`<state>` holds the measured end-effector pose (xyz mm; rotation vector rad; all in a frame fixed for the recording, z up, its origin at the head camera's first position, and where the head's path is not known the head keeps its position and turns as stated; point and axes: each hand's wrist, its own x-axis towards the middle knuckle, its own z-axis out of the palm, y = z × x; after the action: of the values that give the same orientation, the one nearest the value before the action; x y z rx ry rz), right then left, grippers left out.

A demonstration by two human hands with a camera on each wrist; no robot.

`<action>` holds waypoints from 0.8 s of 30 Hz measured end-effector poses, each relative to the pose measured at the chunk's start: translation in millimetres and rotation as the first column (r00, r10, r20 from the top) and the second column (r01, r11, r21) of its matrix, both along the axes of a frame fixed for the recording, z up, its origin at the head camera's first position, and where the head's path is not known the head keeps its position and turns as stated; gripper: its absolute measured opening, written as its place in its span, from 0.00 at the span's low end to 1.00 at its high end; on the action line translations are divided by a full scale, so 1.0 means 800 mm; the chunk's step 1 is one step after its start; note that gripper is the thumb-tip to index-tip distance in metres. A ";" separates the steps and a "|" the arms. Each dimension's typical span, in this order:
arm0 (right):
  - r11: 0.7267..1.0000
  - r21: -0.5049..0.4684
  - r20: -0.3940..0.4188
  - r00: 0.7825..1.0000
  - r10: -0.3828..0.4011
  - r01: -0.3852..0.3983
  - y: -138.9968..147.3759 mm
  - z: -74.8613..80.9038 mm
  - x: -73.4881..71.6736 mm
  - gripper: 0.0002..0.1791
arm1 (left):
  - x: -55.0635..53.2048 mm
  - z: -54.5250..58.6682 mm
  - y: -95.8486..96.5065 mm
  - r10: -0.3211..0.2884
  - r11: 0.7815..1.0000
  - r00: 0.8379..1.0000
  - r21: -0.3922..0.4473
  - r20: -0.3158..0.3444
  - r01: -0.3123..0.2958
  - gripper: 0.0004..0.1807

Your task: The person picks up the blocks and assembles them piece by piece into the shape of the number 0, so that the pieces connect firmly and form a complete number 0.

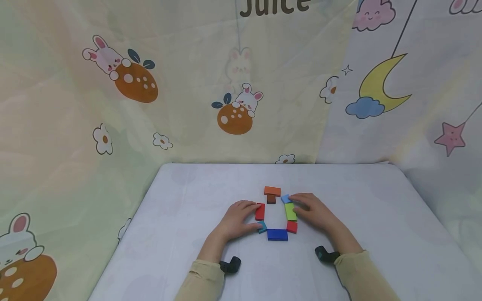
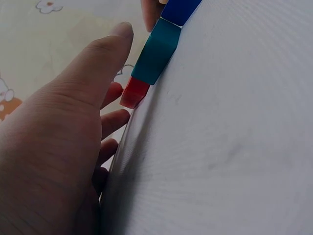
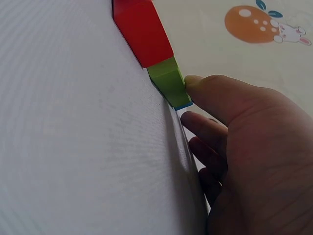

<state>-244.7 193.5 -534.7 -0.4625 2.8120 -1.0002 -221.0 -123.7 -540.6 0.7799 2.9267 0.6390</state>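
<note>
Coloured blocks form a ring in the head view. My left hand (image 1: 237, 219) is at its left side, index fingertip at a red block (image 1: 260, 212) and thumb by a teal block (image 1: 262, 227). At the ring's right side, my right hand (image 1: 314, 211) has its thumb against a green block (image 1: 290, 212) and its index fingertip at a light blue block (image 1: 286, 199). Below the green block lies a smaller red block (image 1: 291, 227). A dark blue block (image 1: 277, 235) makes the near side. Both hands have loosely bent fingers, neither wrapped round a block.
Beyond the ring's left part, an orange block (image 1: 272, 191) touches a brown block (image 1: 271, 199). All blocks lie on a white-covered table (image 1: 180, 188). A patterned cloth (image 1: 188, 83) hangs behind it. Each wrist wears a small black camera (image 1: 231, 265).
</note>
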 end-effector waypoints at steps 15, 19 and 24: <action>1.000 -0.004 0.018 1.000 -0.011 0.011 -0.002 0.002 0.004 0.25 | 0.003 0.001 -0.001 -0.006 1.000 1.000 -0.008 -0.009 0.006 0.38; 1.000 -0.010 0.031 0.999 -0.016 0.017 -0.002 0.003 0.006 0.25 | 0.005 0.001 -0.001 -0.006 1.000 1.000 -0.010 -0.004 0.006 0.38; 1.000 -0.010 0.037 0.999 -0.018 0.019 -0.002 0.003 0.008 0.25 | 0.007 0.003 -0.001 -0.007 1.000 1.000 -0.009 0.000 0.007 0.39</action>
<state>-238.5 192.2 -532.3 -0.4154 2.7847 -1.0172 -215.3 -124.6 -537.9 0.7893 2.9235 0.6253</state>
